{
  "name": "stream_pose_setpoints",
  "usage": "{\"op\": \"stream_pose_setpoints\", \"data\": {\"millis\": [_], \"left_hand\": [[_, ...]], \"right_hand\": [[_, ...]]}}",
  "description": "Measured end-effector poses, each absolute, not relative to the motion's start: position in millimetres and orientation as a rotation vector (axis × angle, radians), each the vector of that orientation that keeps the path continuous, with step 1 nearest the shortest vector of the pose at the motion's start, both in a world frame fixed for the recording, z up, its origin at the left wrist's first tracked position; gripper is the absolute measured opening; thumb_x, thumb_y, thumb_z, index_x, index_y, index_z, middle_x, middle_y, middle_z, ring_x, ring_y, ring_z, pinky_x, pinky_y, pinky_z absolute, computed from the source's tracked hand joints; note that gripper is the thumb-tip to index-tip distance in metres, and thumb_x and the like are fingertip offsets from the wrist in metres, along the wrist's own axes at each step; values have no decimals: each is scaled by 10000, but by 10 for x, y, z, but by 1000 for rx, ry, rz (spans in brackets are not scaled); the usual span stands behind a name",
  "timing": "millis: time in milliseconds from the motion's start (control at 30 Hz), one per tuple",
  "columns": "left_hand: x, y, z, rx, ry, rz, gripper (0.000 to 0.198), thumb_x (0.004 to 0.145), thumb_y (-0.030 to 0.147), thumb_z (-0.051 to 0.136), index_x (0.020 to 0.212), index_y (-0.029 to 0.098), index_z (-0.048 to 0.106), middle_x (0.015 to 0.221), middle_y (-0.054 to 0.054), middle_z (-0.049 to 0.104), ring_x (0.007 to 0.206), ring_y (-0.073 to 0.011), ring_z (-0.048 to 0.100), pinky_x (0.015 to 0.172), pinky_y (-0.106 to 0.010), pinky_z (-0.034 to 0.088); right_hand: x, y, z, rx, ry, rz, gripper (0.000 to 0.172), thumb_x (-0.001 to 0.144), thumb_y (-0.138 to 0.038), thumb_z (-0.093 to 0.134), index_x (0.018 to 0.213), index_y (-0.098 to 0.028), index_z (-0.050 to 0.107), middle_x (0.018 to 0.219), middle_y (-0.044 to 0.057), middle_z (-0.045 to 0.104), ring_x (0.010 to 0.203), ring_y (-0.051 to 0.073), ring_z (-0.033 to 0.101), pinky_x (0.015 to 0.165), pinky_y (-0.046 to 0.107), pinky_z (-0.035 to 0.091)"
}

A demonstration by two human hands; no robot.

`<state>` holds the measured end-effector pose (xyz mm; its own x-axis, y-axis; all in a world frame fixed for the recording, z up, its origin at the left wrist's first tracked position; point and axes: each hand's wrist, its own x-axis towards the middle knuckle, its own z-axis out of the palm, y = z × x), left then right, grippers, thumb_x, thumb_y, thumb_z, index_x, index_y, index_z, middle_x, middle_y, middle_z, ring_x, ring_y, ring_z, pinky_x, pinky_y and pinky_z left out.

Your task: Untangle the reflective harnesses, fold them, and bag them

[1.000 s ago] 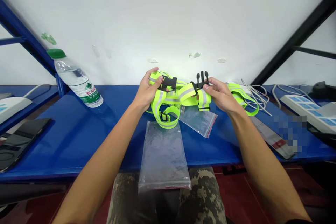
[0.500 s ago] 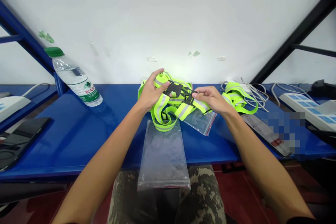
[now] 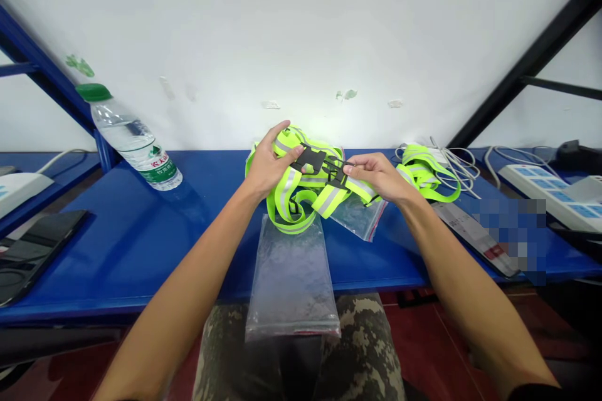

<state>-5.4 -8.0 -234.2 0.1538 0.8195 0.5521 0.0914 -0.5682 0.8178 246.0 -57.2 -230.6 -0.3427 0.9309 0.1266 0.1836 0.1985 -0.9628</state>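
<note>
A neon yellow reflective strap (image 3: 329, 200) with grey stripes lies in loops at the middle of the table. My left hand (image 3: 270, 166) pinches the black female half of a side-release buckle (image 3: 311, 159), thumb on top. On the other side, my right hand (image 3: 374, 177) grips the black pronged half of the buckle (image 3: 337, 174) by its strap end. The two halves face each other and sit very close; whether the prongs touch the socket I cannot tell. Under the strap lie a clear zip bag (image 3: 294, 276), hanging over the table edge, and a smaller bag (image 3: 360, 219).
A water bottle (image 3: 136, 138) stands on the blue table (image 3: 141, 244) at left, with a black phone (image 3: 40, 254) nearby. At right are another bundle of yellow strap (image 3: 426, 172), white cables (image 3: 463, 166), a pale phone (image 3: 475, 235) and a power strip (image 3: 555, 197).
Almost nothing differs. Both hands keep their hold on the buckle halves, and the whole view has shifted very slightly.
</note>
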Motion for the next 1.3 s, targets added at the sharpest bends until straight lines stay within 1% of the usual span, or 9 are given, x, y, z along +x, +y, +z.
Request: {"op": "stream_pose_setpoints", "data": {"millis": [233, 333, 433, 700, 867, 967, 1100, 1200, 1300], "left_hand": [[-56, -49, -2373, 1861, 886, 1522, 798, 691, 590, 787, 1363, 246, 529, 1371, -125, 566, 1286, -383, 521, 1038, -574, 482], [-45, -65, -2375, 1849, 883, 1523, 798, 700, 558, 794, 1376, 233, 521, 1403, -127, 546, 1272, -370, 535, 1041, -557, 483], [-24, -89, -2383, 1825, 888, 1460, 810, 718, 513, 795, 1410, 221, 490, 1360, -129, 584, 1228, -354, 572, 1019, -547, 498], [116, -219, -2388, 1692, 893, 1353, 831, 693, 375, 832, 1426, 217, 474, 1270, -114, 645, 1179, -338, 603, 996, -529, 501], [73, -208, -2218, 1264, 683, 1367, 987, 655, 225, 849, 1486, 303, 323, 1142, -72, 690, 1107, -285, 648, 918, -433, 542], [-83, -99, -1989, 1014, 631, 1447, 875, 681, 159, 795, 1432, 307, 370, 1093, -49, 696, 1037, -241, 668, 882, -352, 548], [-311, 72, -1675, 822, 716, 1561, 749, 660, 35, 692, 1322, 285, 447, 951, -20, 670, 831, -158, 665, 788, -280, 552], [-382, 139, -1519, 863, 861, 1573, 635, 598, -3, 658, 1159, 264, 530, 836, -4, 613, 749, -138, 623, 730, -270, 549], [-357, 150, -1422, 987, 1078, 1594, 458, 564, 8, 645, 959, 232, 583, 759, -1, 552, 734, -142, 578, 692, -277, 543]], "right_hand": [[2461, -563, -2318, -1089, -1748, 1149, 416, 754, -553, 717, 775, -141, 670, 605, -15, 537, 502, 75, 386, 483, 231, 274], [2443, -573, -2308, -1087, -1762, 1142, 415, 739, -548, 725, 789, -138, 675, 635, -12, 539, 526, 77, 389, 495, 233, 279], [2419, -564, -2318, -1099, -1796, 1141, 423, 757, -562, 695, 778, -140, 666, 611, -20, 507, 519, 76, 360, 490, 234, 257], [2327, -515, -2412, -1099, -1827, 1056, 402, 741, -545, 695, 805, -147, 692, 684, 0, 561, 597, 108, 434, 541, 245, 307], [2361, -596, -2283, -1171, -2060, 861, 351, 734, -484, 701, 832, -147, 696, 680, -8, 589, 594, 117, 462, 537, 247, 314], [2497, -637, -2152, -1284, -2229, 685, 283, 710, -418, 704, 782, -145, 691, 690, -5, 618, 608, 128, 489, 554, 255, 332], [2822, -652, -1987, -1592, -2266, 380, 264, 757, -416, 639, 711, -157, 664, 640, 8, 629, 583, 143, 511, 555, 274, 328], [3049, -671, -1852, -1792, -2249, 146, 308, 794, -468, 623, 704, -176, 660, 657, 34, 650, 610, 171, 551, 583, 292, 353], [3169, -718, -1695, -1944, -2191, -147, 327, 833, -504, 604, 791, -189, 681, 702, 72, 662, 672, 216, 573, 600, 314, 366]]}}
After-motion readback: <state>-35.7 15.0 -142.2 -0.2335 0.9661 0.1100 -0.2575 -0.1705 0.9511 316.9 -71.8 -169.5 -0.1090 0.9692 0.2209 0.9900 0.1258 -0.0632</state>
